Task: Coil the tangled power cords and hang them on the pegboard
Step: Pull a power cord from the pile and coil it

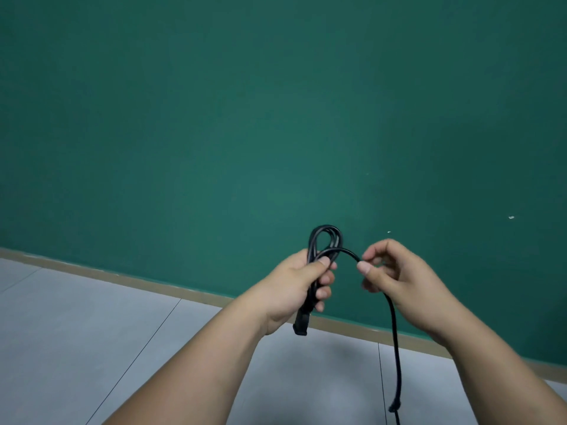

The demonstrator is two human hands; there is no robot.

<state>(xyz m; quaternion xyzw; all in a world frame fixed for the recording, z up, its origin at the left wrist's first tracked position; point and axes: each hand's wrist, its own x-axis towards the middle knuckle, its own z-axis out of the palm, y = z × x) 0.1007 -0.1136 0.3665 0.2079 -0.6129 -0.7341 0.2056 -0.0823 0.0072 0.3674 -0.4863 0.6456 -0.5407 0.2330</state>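
Note:
A black power cord (pixel 325 237) is partly gathered into loops that stick up above my left hand (pixel 302 286), which grips the bundle in its fist. The cord's black plug (pixel 301 325) hangs out below that hand. One strand arcs to the right into my right hand (pixel 395 273), which pinches it between thumb and forefinger. From there the loose cord (pixel 396 348) drops down past my right wrist and leaves the bottom of the frame. No pegboard is in view.
A plain green wall (pixel 276 118) fills most of the view, with a tan baseboard (pixel 122 279) along its foot. Grey floor tiles (pixel 92 332) lie below my arms.

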